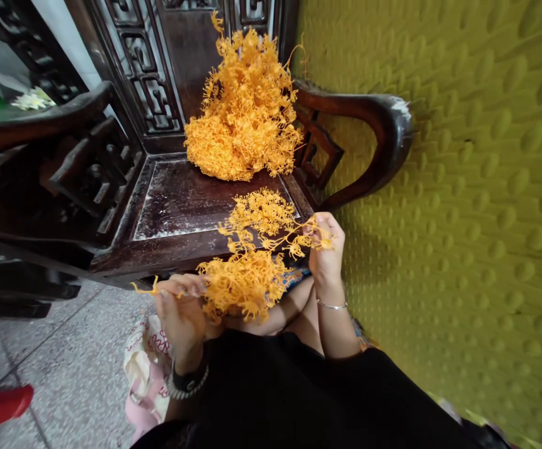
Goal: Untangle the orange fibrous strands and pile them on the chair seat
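Note:
My left hand is closed around the stem end of a tangled bunch of orange branching plastic sprigs, held over my lap. A short orange tip sticks out on the left side of that hand. Closer to the chair's right armrest, my right hand pinches a thin orange sprig, whose branches reach left towards the bunch. Whether this sprig is joined to the bunch I cannot tell. A smaller orange clump lies at the seat's front edge. Behind it, a large heap of the same sprigs rises against the chair back.
The dark carved wooden chair has a scuffed seat and curved armrests. A yellow-green textured surface stands close on the right. On the speckled floor are a patterned cloth bag and a red object.

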A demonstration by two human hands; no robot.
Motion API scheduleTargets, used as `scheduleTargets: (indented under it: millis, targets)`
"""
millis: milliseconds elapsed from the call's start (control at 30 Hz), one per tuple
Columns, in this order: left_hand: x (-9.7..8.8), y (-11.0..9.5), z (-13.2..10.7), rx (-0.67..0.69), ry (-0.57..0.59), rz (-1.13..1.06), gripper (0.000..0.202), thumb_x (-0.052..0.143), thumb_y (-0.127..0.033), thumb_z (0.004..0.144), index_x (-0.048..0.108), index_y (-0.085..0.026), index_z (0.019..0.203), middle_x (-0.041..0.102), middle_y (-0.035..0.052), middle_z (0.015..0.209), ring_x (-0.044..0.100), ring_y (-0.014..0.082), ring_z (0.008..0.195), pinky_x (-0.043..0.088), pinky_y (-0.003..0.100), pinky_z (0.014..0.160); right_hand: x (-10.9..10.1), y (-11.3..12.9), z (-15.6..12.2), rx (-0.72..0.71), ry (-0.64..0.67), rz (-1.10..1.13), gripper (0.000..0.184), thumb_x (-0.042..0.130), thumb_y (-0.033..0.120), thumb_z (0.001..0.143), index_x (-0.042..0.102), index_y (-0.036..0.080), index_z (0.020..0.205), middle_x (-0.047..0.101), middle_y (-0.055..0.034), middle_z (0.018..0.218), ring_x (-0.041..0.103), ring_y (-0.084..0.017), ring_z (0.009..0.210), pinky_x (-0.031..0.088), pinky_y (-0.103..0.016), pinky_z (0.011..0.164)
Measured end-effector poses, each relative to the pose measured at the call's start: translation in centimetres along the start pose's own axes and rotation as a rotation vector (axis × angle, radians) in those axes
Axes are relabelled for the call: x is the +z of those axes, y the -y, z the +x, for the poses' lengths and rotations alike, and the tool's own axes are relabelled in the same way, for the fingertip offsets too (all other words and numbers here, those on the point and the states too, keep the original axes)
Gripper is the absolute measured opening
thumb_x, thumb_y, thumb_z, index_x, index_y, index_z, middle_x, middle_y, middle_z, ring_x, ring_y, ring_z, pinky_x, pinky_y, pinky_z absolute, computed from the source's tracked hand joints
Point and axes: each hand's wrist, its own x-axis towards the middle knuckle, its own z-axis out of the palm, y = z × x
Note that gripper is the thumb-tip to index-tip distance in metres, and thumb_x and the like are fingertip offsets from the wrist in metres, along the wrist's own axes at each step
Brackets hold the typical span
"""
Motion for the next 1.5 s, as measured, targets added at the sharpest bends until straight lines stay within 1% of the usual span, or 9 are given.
scheduleTargets:
  millis: [333, 533, 600, 667, 767, 1000, 1200, 1333, 1500]
  targets:
    - [-3.6, -1.1, 0.5, -0.079, -0.210, 0.007, 0.040, 0.065, -0.042, 0.083, 0.039, -0.019, 0.063, 0.027, -0.0074, 0.052, 0.028, 0.0086, 0.048, 0.041, 0.024, 0.058, 0.5, 0.8, -0.4, -0.050, -0.116, 0.141, 0.026, 0.066, 0.040, 0.076, 0.051, 0.021, 0.068, 0.042, 0.0057, 0.058, 0.037, -0.007, 0.049, 0.034, -0.022, 0.049]
    - [-8.0, -3.7, 1.6, 0.107, -0.395, 0.116, 0.041, 0.071, -0.046, 0.076, 0.041, -0.020, 0.067, 0.026, -0.0077, 0.050, 0.017, 0.0102, 0.049, 0.029, 0.021, 0.046, -3.2, 3.2, 1.0, -0.214, -0.294, 0.247, 0.026, 0.064, 0.029, 0.074, 0.044, 0.020, 0.060, 0.032, 0.0082, 0.055, 0.030, -0.005, 0.046, 0.033, -0.020, 0.049]
    - [-9.3, -4.4, 1.7, 0.061, -0.368, 0.151, 0.039, 0.068, -0.047, 0.077, 0.041, -0.020, 0.066, 0.026, -0.0070, 0.049, 0.019, 0.0110, 0.048, 0.027, 0.022, 0.044, -4.3, 4.0, 0.9, -0.192, -0.186, 0.153, 0.022, 0.064, 0.029, 0.076, 0.050, 0.019, 0.063, 0.037, 0.0071, 0.055, 0.034, -0.006, 0.047, 0.034, -0.021, 0.050]
    - [-9.6, -4.6, 1.5, -0.048, -0.305, 0.125, 0.040, 0.067, -0.045, 0.078, 0.040, -0.020, 0.065, 0.025, -0.0066, 0.049, 0.019, 0.0107, 0.047, 0.024, 0.022, 0.043, -4.4, 4.2, 0.4, -0.107, 0.026, -0.009, 0.019, 0.064, 0.033, 0.079, 0.058, 0.019, 0.068, 0.046, 0.0048, 0.057, 0.041, -0.008, 0.050, 0.035, -0.023, 0.051]
    - [-8.4, -3.9, 1.0, -0.167, -0.219, 0.015, 0.040, 0.067, -0.043, 0.080, 0.039, -0.019, 0.063, 0.024, -0.0064, 0.049, 0.020, 0.0093, 0.045, 0.021, 0.021, 0.041, -3.2, 3.4, 0.3, -0.074, 0.263, -0.295, 0.019, 0.063, 0.038, 0.083, 0.068, 0.021, 0.080, 0.058, 0.0011, 0.066, 0.049, -0.011, 0.057, 0.039, -0.025, 0.055]
    - [-3.6, -2.0, 1.4, -0.167, -0.159, -0.153, 0.034, 0.068, -0.040, 0.081, 0.044, -0.019, 0.070, 0.033, -0.0057, 0.058, 0.029, 0.0083, 0.050, 0.027, 0.020, 0.044, -0.3, -2.0, 6.3, -0.398, 0.340, -0.885, 0.028, 0.043, 0.028, 0.092, 0.068, 0.018, 0.098, 0.063, -0.0077, 0.086, 0.058, -0.021, 0.082, 0.046, -0.034, 0.076]
    - [-1.0, -1.3, 2.7, -0.147, -0.113, -0.232, 0.031, 0.063, -0.038, 0.087, 0.044, -0.019, 0.072, 0.035, -0.0053, 0.059, 0.031, 0.0077, 0.050, 0.030, 0.018, 0.044, 0.9, -6.2, 7.8, -0.313, 0.561, -1.310, 0.035, 0.040, 0.021, 0.087, 0.067, 0.016, 0.107, 0.059, -0.0149, 0.105, 0.049, -0.032, 0.107, 0.041, -0.049, 0.089]
    - [-0.3, -1.1, 3.4, -0.154, -0.083, -0.281, 0.029, 0.057, -0.037, 0.091, 0.044, -0.019, 0.073, 0.035, -0.0050, 0.061, 0.031, 0.0079, 0.050, 0.031, 0.018, 0.044, 0.3, -6.7, 7.2, -0.264, 0.604, -1.258, 0.040, 0.044, 0.030, 0.086, 0.062, 0.016, 0.118, 0.056, -0.0176, 0.123, 0.043, -0.036, 0.119, 0.037, -0.055, 0.095]
    - [1.0, -1.3, 4.2, -0.152, -0.080, -0.293, 0.031, 0.056, -0.037, 0.091, 0.042, -0.019, 0.070, 0.033, -0.0049, 0.060, 0.027, 0.0081, 0.049, 0.030, 0.018, 0.042, 0.3, -3.8, 4.9, -0.462, 0.463, -0.958, 0.043, 0.042, 0.028, 0.090, 0.050, 0.021, 0.131, 0.049, -0.0147, 0.139, 0.041, -0.029, 0.130, 0.030, -0.052, 0.106]
